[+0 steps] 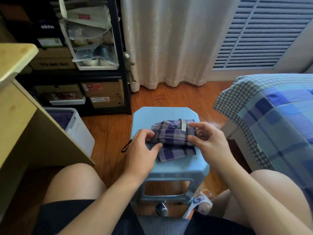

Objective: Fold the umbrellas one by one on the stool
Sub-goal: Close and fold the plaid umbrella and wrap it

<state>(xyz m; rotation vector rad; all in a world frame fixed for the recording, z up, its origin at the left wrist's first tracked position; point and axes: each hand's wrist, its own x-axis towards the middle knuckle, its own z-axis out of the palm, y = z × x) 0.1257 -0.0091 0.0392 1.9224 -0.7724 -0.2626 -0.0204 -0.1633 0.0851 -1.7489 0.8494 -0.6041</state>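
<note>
A purple plaid umbrella (171, 133) lies collapsed across the top of a light blue plastic stool (169, 112). A white closing strap (184, 125) wraps over its right part. Its black wrist loop (126, 147) hangs off the stool's left edge. My left hand (144, 150) grips the umbrella's left end, fingers curled over the fabric and thumb under it. My right hand (208, 139) pinches the right end, index finger stretched toward the strap. A flat plaid piece (176, 154), apparently the sleeve, lies just in front of the umbrella.
A wooden desk (18, 106) stands to the left with a white bin (79, 128) beside it. A black shelf with shoe boxes (105, 94) is behind. A bed with checked bedding (274, 116) lies to the right. My knees flank the stool, a slipper (199, 202) below it.
</note>
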